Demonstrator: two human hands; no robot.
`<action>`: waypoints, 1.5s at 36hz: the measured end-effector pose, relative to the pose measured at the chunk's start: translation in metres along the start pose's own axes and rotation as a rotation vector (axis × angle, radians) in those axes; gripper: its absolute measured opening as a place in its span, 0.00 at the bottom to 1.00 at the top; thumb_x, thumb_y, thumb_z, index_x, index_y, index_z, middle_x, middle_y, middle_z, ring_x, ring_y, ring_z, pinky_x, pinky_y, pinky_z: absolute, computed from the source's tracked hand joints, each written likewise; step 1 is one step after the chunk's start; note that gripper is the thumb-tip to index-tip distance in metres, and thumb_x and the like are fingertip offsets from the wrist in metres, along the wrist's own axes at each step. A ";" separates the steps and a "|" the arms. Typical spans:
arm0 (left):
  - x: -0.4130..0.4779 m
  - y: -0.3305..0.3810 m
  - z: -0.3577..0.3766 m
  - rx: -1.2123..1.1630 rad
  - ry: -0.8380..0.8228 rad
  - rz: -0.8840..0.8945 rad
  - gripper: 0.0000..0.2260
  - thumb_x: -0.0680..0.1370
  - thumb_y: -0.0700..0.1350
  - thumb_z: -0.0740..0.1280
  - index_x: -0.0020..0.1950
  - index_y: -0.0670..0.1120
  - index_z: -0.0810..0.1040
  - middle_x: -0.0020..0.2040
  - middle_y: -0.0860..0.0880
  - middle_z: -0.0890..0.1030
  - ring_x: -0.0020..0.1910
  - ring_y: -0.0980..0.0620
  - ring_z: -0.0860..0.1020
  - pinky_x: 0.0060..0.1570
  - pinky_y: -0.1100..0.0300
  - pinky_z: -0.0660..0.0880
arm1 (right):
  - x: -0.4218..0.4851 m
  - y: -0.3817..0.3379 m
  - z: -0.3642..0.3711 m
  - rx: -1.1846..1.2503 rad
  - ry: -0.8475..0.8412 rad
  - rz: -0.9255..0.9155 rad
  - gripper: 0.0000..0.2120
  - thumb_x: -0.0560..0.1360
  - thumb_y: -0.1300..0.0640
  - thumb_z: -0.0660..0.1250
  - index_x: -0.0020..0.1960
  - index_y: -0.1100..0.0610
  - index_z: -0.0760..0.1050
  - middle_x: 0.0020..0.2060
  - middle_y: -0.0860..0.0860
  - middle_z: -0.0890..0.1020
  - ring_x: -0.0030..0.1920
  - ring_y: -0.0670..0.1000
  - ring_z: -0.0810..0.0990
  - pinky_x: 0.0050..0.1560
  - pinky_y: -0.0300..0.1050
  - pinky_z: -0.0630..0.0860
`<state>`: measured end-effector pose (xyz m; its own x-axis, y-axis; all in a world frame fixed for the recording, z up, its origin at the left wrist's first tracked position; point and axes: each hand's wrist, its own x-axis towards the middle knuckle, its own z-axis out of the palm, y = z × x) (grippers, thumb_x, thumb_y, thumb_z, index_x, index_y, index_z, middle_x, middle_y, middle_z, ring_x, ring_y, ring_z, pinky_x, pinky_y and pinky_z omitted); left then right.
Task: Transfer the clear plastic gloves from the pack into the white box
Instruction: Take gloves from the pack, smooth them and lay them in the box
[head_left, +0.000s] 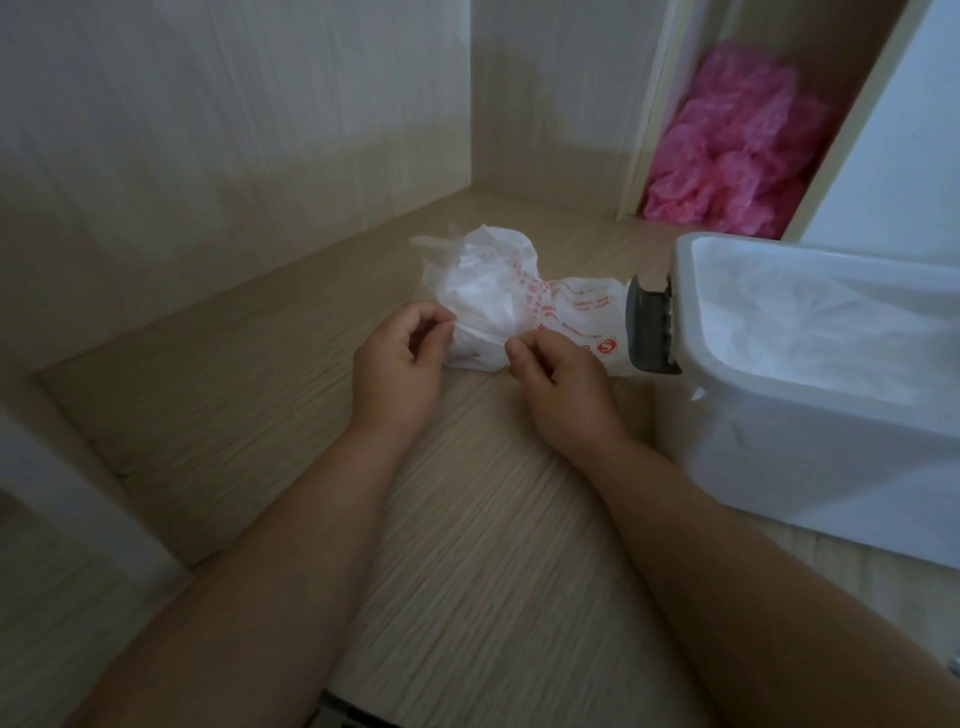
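The left grip (400, 358) and right grip (563, 387) each pinch the near edge of the pack (493, 291) on the worktop (467, 519), with open wood on the near side of them. Right of the right grip stands the white box (779, 457), crumpled clear gloves (831, 322) inside; pink plastic (737, 150) fills a cubby beyond.

We're looking down on the shelf (467, 519), pale wood grain, boxed in by matching panels at the back and on the left. Out in the middle lies the pack (498, 291), crumpled clear plastic with red print, flat on its side. Just beside it on the right stands the white box (779, 457), open on top, its grey latch (649, 332) facing the pack. Past an upright panel at the far right, a heap of pink plastic (737, 150).
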<state>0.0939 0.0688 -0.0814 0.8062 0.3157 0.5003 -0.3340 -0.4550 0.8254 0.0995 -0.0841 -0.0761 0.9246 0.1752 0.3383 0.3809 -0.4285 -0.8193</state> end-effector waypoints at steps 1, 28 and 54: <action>0.000 0.000 0.000 0.008 0.007 -0.005 0.11 0.77 0.39 0.66 0.43 0.57 0.75 0.39 0.59 0.79 0.40 0.63 0.77 0.42 0.74 0.70 | 0.000 0.000 0.000 -0.008 -0.001 0.002 0.11 0.79 0.52 0.61 0.38 0.46 0.70 0.34 0.44 0.76 0.38 0.42 0.73 0.40 0.39 0.70; -0.002 0.003 0.000 0.104 -0.101 0.144 0.04 0.76 0.42 0.69 0.46 0.46 0.83 0.41 0.57 0.80 0.42 0.65 0.77 0.45 0.75 0.68 | -0.003 -0.001 0.006 -0.093 -0.107 -0.097 0.18 0.74 0.45 0.66 0.58 0.55 0.77 0.49 0.47 0.79 0.50 0.44 0.76 0.50 0.41 0.72; 0.025 0.022 -0.042 0.051 0.582 -0.214 0.10 0.83 0.43 0.55 0.53 0.38 0.73 0.44 0.46 0.73 0.42 0.54 0.70 0.41 0.67 0.61 | 0.013 -0.021 0.010 -0.268 0.086 0.233 0.14 0.81 0.55 0.53 0.39 0.57 0.69 0.34 0.51 0.73 0.37 0.50 0.73 0.37 0.44 0.69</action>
<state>0.0860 0.1021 -0.0399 0.4495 0.8001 0.3971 -0.1589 -0.3659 0.9170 0.1037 -0.0635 -0.0591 0.9787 -0.0252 0.2040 0.1354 -0.6675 -0.7322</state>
